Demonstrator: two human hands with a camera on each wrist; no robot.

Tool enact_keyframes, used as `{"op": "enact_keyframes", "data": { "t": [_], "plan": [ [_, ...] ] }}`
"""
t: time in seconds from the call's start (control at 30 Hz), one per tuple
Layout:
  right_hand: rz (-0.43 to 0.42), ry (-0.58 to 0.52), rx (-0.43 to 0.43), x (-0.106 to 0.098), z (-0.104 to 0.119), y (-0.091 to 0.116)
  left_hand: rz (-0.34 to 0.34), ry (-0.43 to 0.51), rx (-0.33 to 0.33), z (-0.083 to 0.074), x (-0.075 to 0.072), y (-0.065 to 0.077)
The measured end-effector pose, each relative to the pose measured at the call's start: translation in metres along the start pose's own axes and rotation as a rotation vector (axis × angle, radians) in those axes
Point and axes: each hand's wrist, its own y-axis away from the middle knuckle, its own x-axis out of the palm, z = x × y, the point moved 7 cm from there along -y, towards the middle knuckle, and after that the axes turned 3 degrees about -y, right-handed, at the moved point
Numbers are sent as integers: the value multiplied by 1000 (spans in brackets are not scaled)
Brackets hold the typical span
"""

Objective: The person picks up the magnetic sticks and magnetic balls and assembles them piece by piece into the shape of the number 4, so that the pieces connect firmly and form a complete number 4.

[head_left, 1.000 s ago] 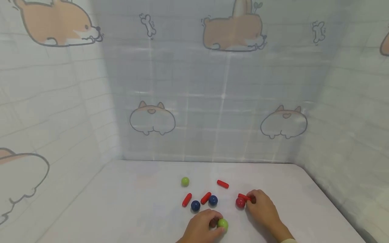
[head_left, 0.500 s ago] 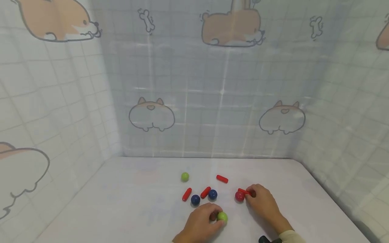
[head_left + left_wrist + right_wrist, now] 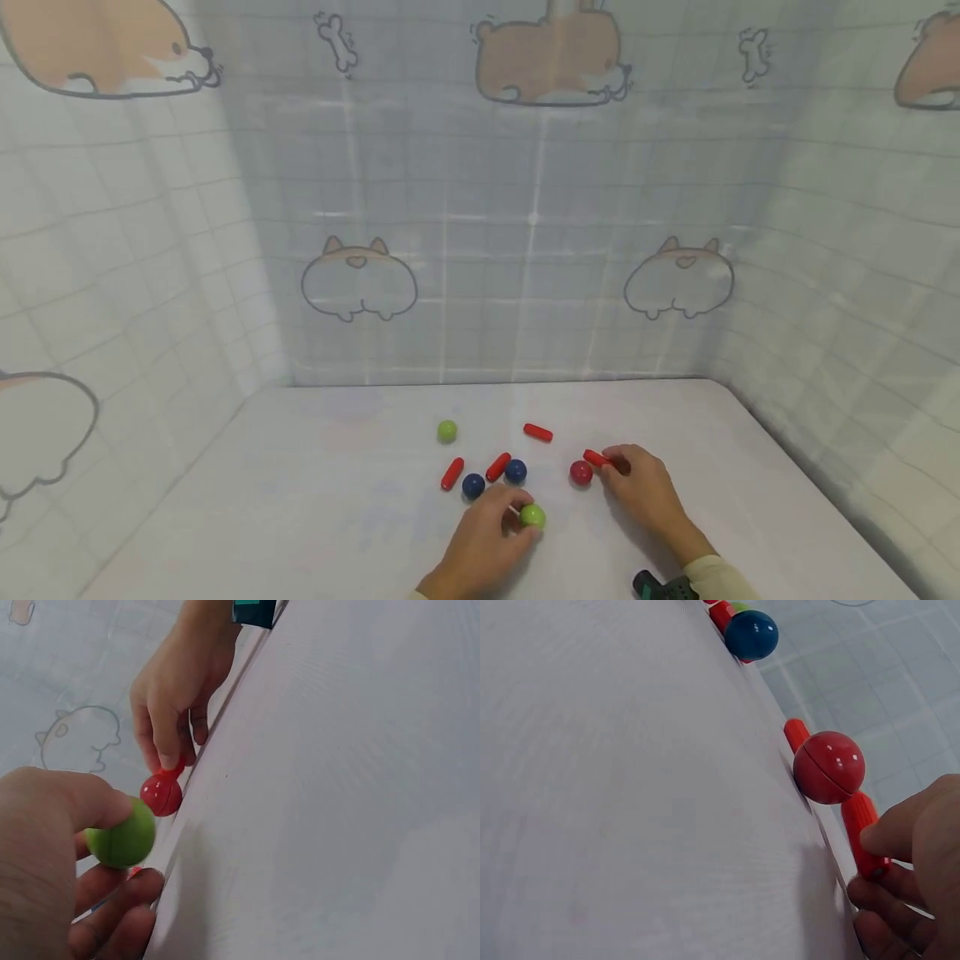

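My left hand (image 3: pixel 483 537) pinches a green ball (image 3: pixel 532 517) between thumb and fingers, close over the table. The left wrist view shows the same green ball (image 3: pixel 124 836) at the fingertips. My right hand (image 3: pixel 648 492) holds a short red stick (image 3: pixel 862 832) by one end. The stick's other end points at a red ball (image 3: pixel 829 767); in the right wrist view it overlaps the ball's edge. In the head view the red ball (image 3: pixel 581 473) lies just left of the stick. Two dark blue balls, one left (image 3: pixel 473 486) and one right (image 3: pixel 515 471), lie beyond my left hand.
Red sticks lie beside the blue balls, one at the left (image 3: pixel 452 473) and another between (image 3: pixel 498 467). A third red stick (image 3: pixel 537 432) and a second green ball (image 3: pixel 447 431) lie farther back. A patterned curtain (image 3: pixel 480 333) encloses the white table (image 3: pixel 337 500).
The head view has shifted a little. My left hand has moved slightly forward with the green ball. The red stick in my right hand has drawn slightly away from the red ball.
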Motion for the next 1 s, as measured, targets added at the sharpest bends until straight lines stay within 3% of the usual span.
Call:
{"op": "enact_keyframes", "data": {
  "t": [0.13,0.3,0.5,0.73,1.0],
  "plan": [
    [11,-36,46,-1,-4,2,-23,62,16,2,-2,0],
    [4,-52,19,-4,1,1,-54,110,60,0,-8,-3],
    [18,-83,33,-2,0,2,-56,98,60,-1,-6,0],
    [59,-237,142,-6,0,7,-78,120,70,-1,-7,0],
    [83,-453,199,-1,10,8,-99,196,8,4,-13,-1]
  ]
}}
